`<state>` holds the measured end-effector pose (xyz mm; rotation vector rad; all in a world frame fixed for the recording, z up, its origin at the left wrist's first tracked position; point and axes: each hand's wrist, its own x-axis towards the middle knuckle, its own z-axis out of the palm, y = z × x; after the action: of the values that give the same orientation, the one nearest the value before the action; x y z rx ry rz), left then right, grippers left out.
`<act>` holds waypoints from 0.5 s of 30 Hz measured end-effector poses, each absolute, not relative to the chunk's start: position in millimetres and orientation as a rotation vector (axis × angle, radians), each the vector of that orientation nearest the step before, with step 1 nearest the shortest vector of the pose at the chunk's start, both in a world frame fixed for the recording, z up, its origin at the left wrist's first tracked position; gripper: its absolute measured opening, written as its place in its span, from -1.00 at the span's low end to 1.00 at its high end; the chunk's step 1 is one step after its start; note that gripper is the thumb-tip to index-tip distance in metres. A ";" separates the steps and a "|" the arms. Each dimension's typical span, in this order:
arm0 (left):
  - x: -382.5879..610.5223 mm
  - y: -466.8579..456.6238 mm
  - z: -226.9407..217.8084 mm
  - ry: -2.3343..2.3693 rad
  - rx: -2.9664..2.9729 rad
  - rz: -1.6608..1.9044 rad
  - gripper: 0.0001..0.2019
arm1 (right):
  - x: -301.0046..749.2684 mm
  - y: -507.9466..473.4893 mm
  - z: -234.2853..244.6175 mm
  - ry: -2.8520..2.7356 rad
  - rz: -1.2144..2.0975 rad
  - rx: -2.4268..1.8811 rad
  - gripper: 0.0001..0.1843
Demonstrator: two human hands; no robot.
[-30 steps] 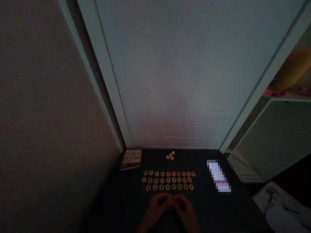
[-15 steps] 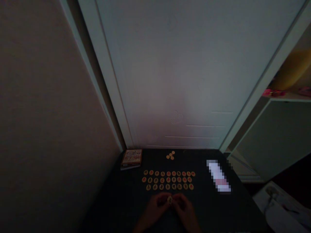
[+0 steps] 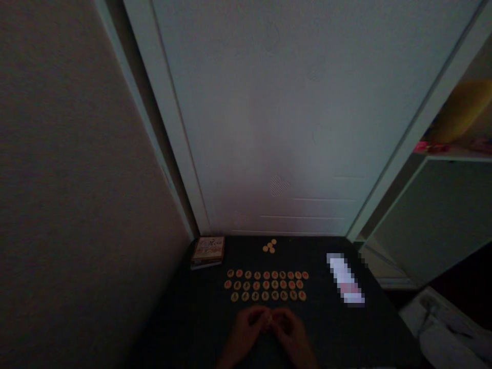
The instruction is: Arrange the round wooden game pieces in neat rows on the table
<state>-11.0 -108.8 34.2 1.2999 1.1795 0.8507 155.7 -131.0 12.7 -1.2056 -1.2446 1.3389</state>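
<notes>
The left hand (image 3: 246, 332) and the right hand (image 3: 292, 336) meet, curled closed, with a small round token (image 3: 269, 319), dim and partly hidden, pinched between them above the dark surface (image 3: 192, 312). Just ahead lie three rows of round tokens (image 3: 266, 285). Beyond them sit a small cluster of tokens (image 3: 270, 246) and a printed box (image 3: 208, 250); a pixelated white strip (image 3: 345, 279) lies right.

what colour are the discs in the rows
The discs are tan with dark or red marks; head view.
</notes>
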 end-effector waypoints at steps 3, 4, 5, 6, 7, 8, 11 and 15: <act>-13.7 -109.5 36.7 1.165 1.281 0.824 -0.53 | 154.9 -130.7 9.6 -1.240 1.343 -1.195 -0.54; -14.3 -110.1 37.4 1.155 1.268 0.815 -0.52 | 154.6 -130.5 8.7 -1.236 1.333 -1.200 -0.54; -14.9 -110.8 38.0 1.142 1.258 0.806 -0.51 | 154.5 -130.2 7.8 -1.231 1.325 -1.205 -0.54; -15.6 -111.5 38.6 1.129 1.251 0.802 -0.50 | 154.5 -130.0 7.1 -1.230 1.317 -1.210 -0.54; -16.9 -112.1 39.2 1.118 1.251 0.805 -0.50 | 154.6 -129.8 6.5 -1.231 1.307 -1.219 -0.53; -19.1 -112.4 40.0 1.116 1.255 0.814 -0.50 | 155.0 -129.7 6.3 -1.233 1.294 -1.234 -0.52; -35.5 -109.4 43.8 1.226 1.227 0.899 -0.49 | 156.5 -130.3 7.8 -1.239 1.236 -1.314 -0.51; -78.4 -95.7 51.1 1.500 1.133 1.031 -0.35 | 157.6 -132.1 12.8 -1.237 1.234 -1.377 -0.50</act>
<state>-78.4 -95.7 51.1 1.1326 1.4995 1.0315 157.6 -132.1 12.8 -1.3770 -1.2366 1.2341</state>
